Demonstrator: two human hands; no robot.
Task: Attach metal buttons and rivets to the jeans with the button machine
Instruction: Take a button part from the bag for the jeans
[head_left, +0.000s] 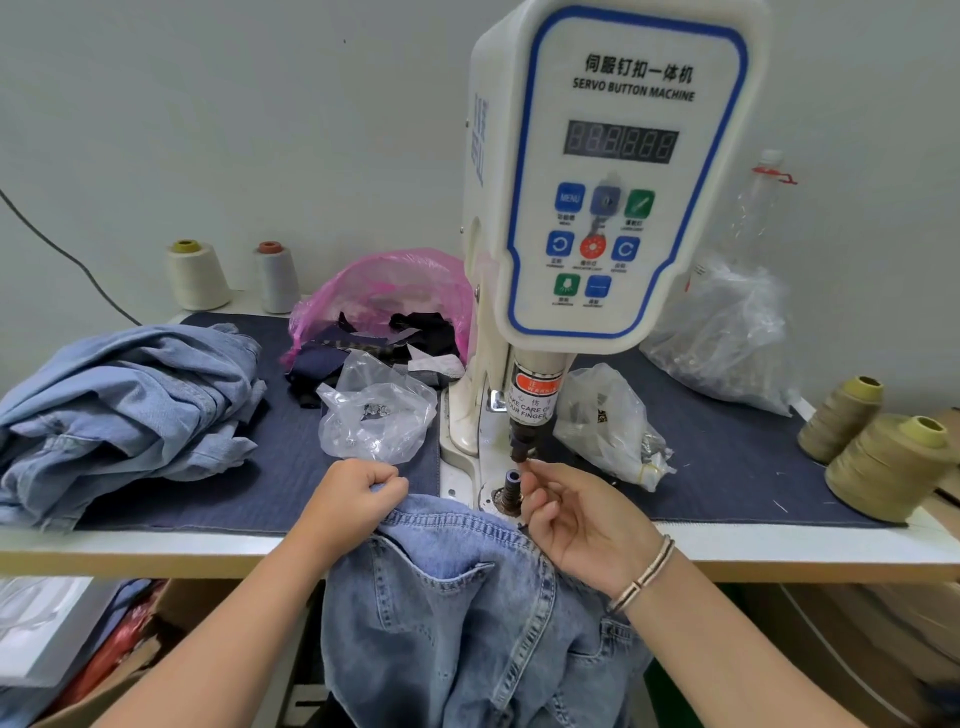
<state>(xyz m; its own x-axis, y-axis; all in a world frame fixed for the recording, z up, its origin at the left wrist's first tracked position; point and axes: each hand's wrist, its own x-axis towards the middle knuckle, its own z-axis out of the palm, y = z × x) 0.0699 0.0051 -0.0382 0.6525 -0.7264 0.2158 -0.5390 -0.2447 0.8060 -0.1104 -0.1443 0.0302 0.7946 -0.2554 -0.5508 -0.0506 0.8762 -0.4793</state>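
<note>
While the left hand (358, 491) grips the jeans (457, 597) at the table (156, 551) edge, the right hand (582, 519) pinches something tiny (too small to tell) under the button machine (597, 208) punch.

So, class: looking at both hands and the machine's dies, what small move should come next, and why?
Probably the right hand seats its pinched small part in the upper die; its fingertips are beside it, while the left hand grips the jeans short of the lower die.

wall (208, 104): plain pale grey | table (156, 551): white top, wood edge | light: even
</note>
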